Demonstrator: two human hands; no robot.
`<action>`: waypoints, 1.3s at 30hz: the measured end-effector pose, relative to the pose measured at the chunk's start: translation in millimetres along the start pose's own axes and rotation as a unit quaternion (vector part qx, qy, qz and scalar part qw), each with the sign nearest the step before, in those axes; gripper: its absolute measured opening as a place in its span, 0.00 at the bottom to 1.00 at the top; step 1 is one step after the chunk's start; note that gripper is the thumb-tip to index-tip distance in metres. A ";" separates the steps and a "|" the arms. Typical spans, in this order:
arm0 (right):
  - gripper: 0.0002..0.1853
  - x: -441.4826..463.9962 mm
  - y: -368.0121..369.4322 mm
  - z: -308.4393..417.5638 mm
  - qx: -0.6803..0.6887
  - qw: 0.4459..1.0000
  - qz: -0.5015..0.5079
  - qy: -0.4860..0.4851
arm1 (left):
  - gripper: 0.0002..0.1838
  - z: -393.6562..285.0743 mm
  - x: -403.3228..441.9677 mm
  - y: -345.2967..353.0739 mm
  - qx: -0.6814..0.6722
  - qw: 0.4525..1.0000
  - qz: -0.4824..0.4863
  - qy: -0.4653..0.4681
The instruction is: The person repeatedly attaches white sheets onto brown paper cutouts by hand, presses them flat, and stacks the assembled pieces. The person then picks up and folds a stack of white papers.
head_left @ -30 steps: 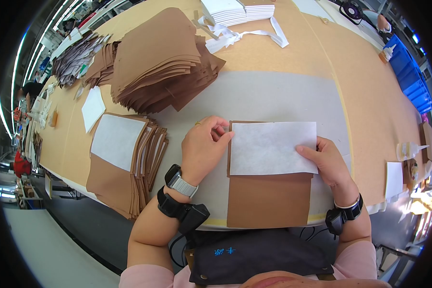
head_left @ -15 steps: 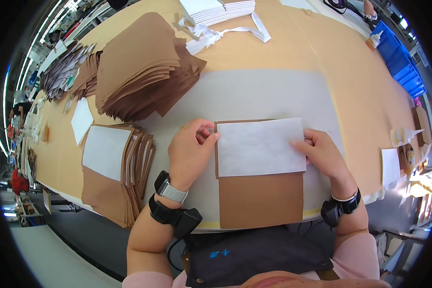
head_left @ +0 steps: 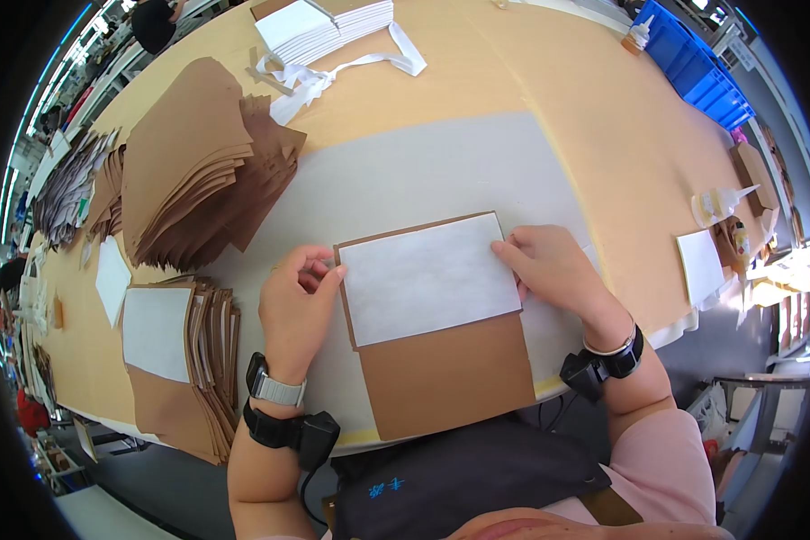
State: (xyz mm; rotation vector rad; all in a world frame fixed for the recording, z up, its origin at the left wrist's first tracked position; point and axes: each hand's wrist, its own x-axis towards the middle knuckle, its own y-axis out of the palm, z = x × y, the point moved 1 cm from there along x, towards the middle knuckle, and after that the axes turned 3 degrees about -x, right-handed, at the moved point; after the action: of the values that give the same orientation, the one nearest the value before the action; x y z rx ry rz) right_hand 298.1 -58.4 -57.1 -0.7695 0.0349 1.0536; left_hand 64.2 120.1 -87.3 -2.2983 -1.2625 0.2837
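A white sheet (head_left: 423, 279) lies over the upper part of a brown sheet (head_left: 450, 378), with a thin brown margin showing along its top and left edges. My left hand (head_left: 301, 301) pinches the upper left edge between thumb and curled fingers. At the right edge, my right hand (head_left: 549, 265) has its thumb on top of the white sheet and its fingers beside and under it. Both sheets rest on a grey mat (head_left: 423, 162) close to my body.
A tall pile of brown sheets (head_left: 180, 162) stands at the upper left. Below it sits a brown stack topped with white (head_left: 157, 333). White booklets (head_left: 333, 31) with ribbon are at the back. To the right are a blue bin (head_left: 693, 63), a glue bottle (head_left: 715, 207) and a white card (head_left: 699, 267).
The camera view has turned, so the table's contents appear shifted left and tilted. The white sheet now lines up more closely with the brown edges, and my right hand has moved up its right side.
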 end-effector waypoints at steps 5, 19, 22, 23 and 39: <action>0.19 3.6 3.5 -4.2 -0.021 1.000 -0.007 -0.005 | 0.10 1.3 0.2 0.4 -0.003 1.000 0.001 -0.002; 0.19 4.4 5.5 -1.8 -0.079 0.996 -0.026 -0.011 | 0.10 -0.9 0.0 -0.2 0.014 1.000 -0.002 0.011; 0.19 4.3 5.4 -2.0 -0.086 0.996 -0.027 -0.011 | 0.10 0.0 0.1 0.0 0.014 1.000 -0.001 0.010; 0.19 4.5 5.9 -3.3 -0.081 0.996 -0.028 -0.016 | 0.10 -0.4 0.2 -0.4 0.014 1.000 -0.001 0.010; 0.19 3.1 5.8 2.6 -0.092 0.995 -0.032 -0.003 | 0.10 -1.8 0.7 -1.2 0.025 1.000 0.008 0.000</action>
State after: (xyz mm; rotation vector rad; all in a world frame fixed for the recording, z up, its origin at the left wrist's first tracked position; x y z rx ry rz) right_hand 294.3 -52.9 -59.6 -0.9284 -0.0921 1.0068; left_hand 64.5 120.6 -85.1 -2.2683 -1.2239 0.3178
